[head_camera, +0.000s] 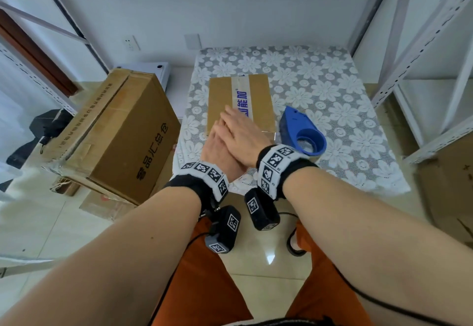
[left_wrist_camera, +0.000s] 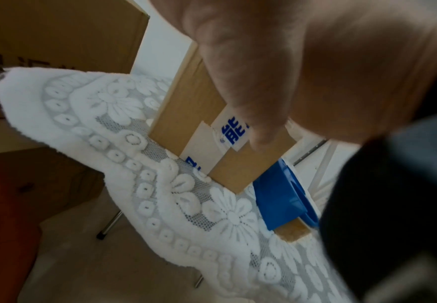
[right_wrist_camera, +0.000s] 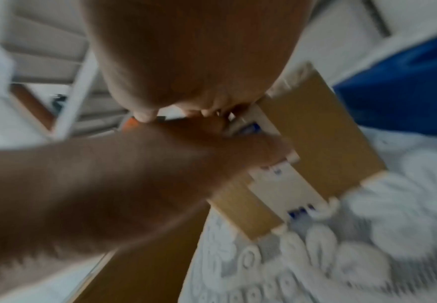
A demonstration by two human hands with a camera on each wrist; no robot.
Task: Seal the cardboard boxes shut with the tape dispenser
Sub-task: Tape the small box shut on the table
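Note:
A small cardboard box [head_camera: 222, 95] lies on the lace-covered table [head_camera: 332, 82], with a strip of white tape [head_camera: 240, 92] printed in blue along its top. My left hand [head_camera: 216, 141] lies flat on the box's near end, fingers straight. Over it lies my right hand [head_camera: 238, 126], also flat, its fingertips on the box top beside the tape. In the left wrist view the tape [left_wrist_camera: 228, 133] runs down the box's near face [left_wrist_camera: 191, 106], and my thumb [left_wrist_camera: 258, 114] rests on it. The blue tape dispenser [head_camera: 302, 131] lies on the cloth just right of the box, in nobody's hand.
A large cardboard box [head_camera: 120, 131] stands tilted on other cartons left of the table. White metal shelving [head_camera: 422, 69] flanks the right side, with another carton [head_camera: 450, 177] below it. The lace cloth's edge [left_wrist_camera: 134, 184] hangs over the table's near side.

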